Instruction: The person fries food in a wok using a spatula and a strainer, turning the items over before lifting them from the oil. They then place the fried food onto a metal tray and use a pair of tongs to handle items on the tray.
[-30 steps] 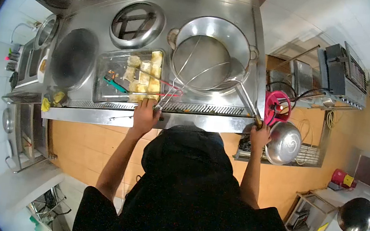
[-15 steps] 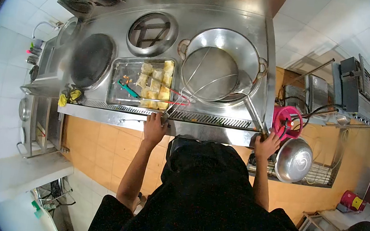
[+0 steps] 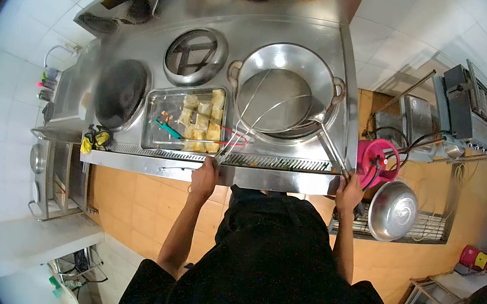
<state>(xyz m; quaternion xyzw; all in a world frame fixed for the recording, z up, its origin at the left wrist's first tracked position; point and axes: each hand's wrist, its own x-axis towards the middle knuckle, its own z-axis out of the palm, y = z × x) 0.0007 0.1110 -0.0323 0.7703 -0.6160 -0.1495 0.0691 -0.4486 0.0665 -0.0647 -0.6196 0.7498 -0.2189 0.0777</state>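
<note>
My left hand (image 3: pixel 204 177) is closed around the lower end of a thin metal handle (image 3: pixel 233 141) at the stove's front edge. My right hand (image 3: pixel 349 195) grips a second metal handle (image 3: pixel 334 147), which slants up to the pot's right side. Both utensils reach into a wide two-handled metal pot (image 3: pixel 291 56), where a round, flat grey surface (image 3: pixel 272 101) shows under thin curved wires. Left of the pot, a rectangular metal tray (image 3: pixel 158 139) holds several pale yellow folded pieces (image 3: pixel 201 122) and green-handled tongs (image 3: pixel 169 129) with red arms.
A black round griddle (image 3: pixel 120 92) and an empty burner ring (image 3: pixel 196 56) share the steel stove (image 3: pixel 252 178). A yellow-black cloth (image 3: pixel 96 140) lies at its left corner. To the right stand a pink round object (image 3: pixel 378 160), an upturned metal bowl (image 3: pixel 393 210) and a grill unit (image 3: pixel 475 100).
The view has shifted slightly, so the stove sits a little lower in the frame. Both hands stay on their handles, and the pot and tray look unchanged.
</note>
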